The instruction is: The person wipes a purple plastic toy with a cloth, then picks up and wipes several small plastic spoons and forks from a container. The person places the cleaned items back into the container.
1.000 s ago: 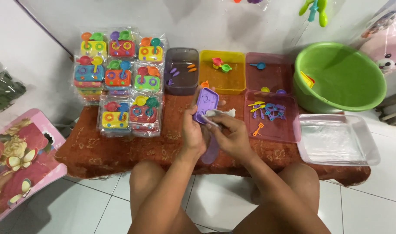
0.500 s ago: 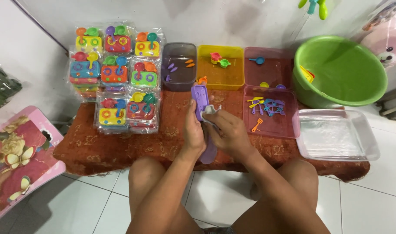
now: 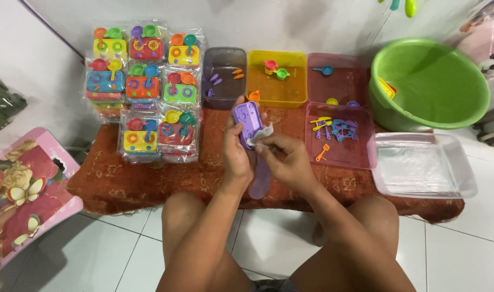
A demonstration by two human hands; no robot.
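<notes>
Now left hand [image 3: 237, 157] fingers clamped on purple toy stove [image 3: 248, 121], right hand [image 3: 288, 159] fingers pinching clear wrapper [image 3: 259, 135] beside it, over desk [image 3: 149, 176].

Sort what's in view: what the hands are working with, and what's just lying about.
In hand:
left hand holding purple toy stove
right hand at clear bag

Lying about:
packed toy sets
green basin
yellow tub
clear tray
pink stool

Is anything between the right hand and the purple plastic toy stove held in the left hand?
Only a small clear plastic bag, pinched by the right hand against the purple plastic toy stove, which the left hand grips. Nothing else intervenes.
</notes>
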